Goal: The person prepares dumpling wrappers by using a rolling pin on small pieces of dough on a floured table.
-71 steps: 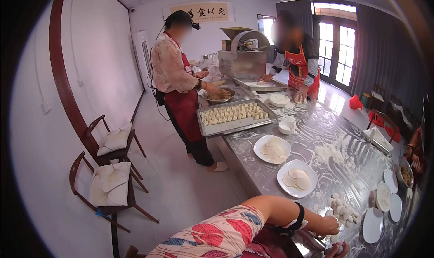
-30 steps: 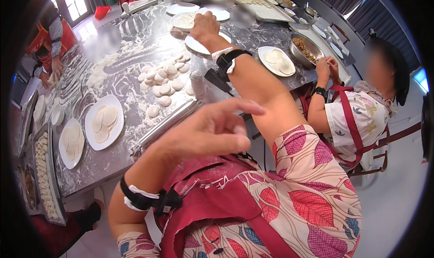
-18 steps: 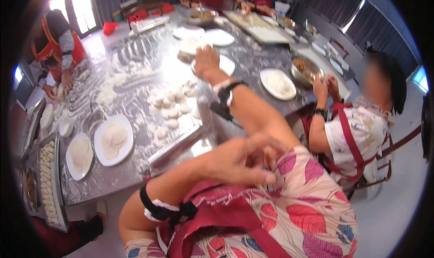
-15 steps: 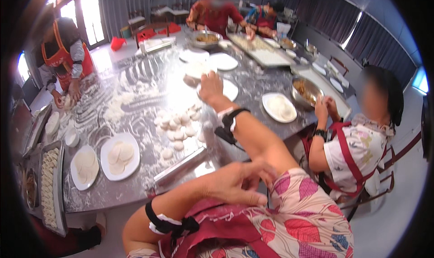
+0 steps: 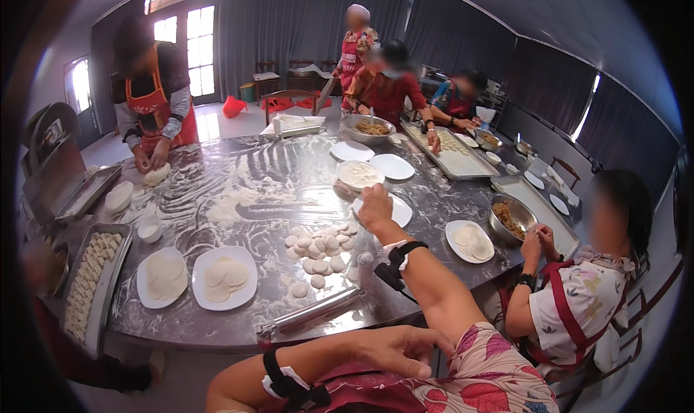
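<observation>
My right hand (image 5: 378, 209) reaches out over the table, its fingers curled at the near rim of a bowl of white flour (image 5: 359, 173). The fingertips are partly hidden, but they seem to grip that rim. A white plate (image 5: 402, 212) lies partly under the hand. My left hand (image 5: 405, 349) hangs near my body, in front of my right upper arm, holding nothing, with its fingers loosely apart. Several small dough pieces (image 5: 318, 248) lie between the hands on the floured table (image 5: 275, 232), beyond a long metal bar (image 5: 314, 313) at the near edge.
Plates of round wrappers (image 5: 224, 279) and a tray of shaped dumplings (image 5: 90, 286) stand at left. To the right are another wrapper plate (image 5: 470, 241) and a metal bowl of filling (image 5: 512, 216). A person (image 5: 578, 297) sits close at right; others work around the table.
The view has tilted up, so the table sits lower and a standing person shows at the back. My right hand stays at the flour bowl; my left remains near my body.
</observation>
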Demonstrator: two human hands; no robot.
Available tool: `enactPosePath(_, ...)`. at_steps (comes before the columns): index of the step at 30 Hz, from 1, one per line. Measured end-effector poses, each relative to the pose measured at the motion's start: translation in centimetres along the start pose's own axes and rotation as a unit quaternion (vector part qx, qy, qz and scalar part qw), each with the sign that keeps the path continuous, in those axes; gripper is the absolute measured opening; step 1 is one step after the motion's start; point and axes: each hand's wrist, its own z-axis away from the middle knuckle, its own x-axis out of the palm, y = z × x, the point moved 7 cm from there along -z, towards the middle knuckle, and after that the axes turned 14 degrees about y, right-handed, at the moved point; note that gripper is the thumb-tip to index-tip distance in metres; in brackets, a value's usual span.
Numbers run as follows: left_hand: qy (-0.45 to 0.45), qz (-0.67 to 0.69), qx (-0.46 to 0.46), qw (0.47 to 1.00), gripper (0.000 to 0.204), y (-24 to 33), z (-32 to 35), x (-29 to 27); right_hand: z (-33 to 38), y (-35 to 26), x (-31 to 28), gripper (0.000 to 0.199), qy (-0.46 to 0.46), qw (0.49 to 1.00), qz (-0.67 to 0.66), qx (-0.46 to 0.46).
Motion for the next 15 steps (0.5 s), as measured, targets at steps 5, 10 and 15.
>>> enactPosePath(5, 0.130, -0.032, -0.030, 0.991, 0.046, -0.4, 2.3, -3.4, 0.7, 1.9, -1.9, 0.020, 0.041, 0.987, -0.155, 0.027)
enactPosePath(10, 0.466, 0.010, 0.001, 0.885, 0.026, 0.5, 10.0, -13.1, 8.5, 0.4, -5.0, 0.031, -0.098, 0.842, -0.515, 0.128)
enactPosePath(15, 0.669, -0.110, 0.034, 0.735, 0.019, 0.1, 18.3, -21.7, 14.7, -2.7, -7.8, 0.013, -0.071, 0.855, -0.504, 0.100)
